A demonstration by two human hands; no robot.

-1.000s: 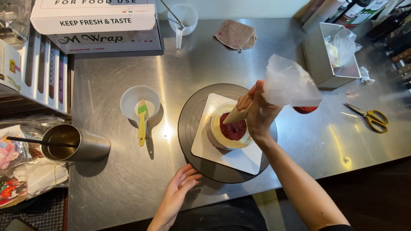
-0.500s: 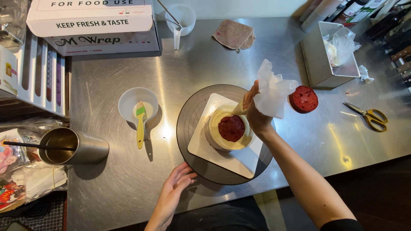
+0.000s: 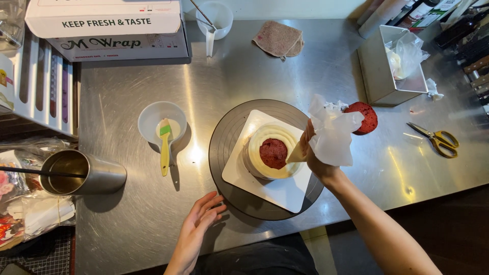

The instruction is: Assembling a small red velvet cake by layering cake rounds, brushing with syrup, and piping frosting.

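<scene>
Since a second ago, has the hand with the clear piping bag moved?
Yes. The right hand with the clear plastic piping bag has shifted right, from over the cream-ringed red cake to its right edge, nearer the yellow-handled scissors.

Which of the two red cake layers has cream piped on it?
The red cake layer on the turntable, ringed with cream; the other red layer lies bare on the counter behind the piping bag.

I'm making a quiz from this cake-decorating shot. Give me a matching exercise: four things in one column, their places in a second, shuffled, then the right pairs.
Things:
1. piping bag
2. pastry brush
3. scissors
4. left hand

Places:
A. lying across a small white bowl
B. at the edge of the dark turntable
C. held in the right hand, tip at the cake
D. on the steel counter, far right

Pairs: 1-C, 2-A, 3-D, 4-B
</scene>
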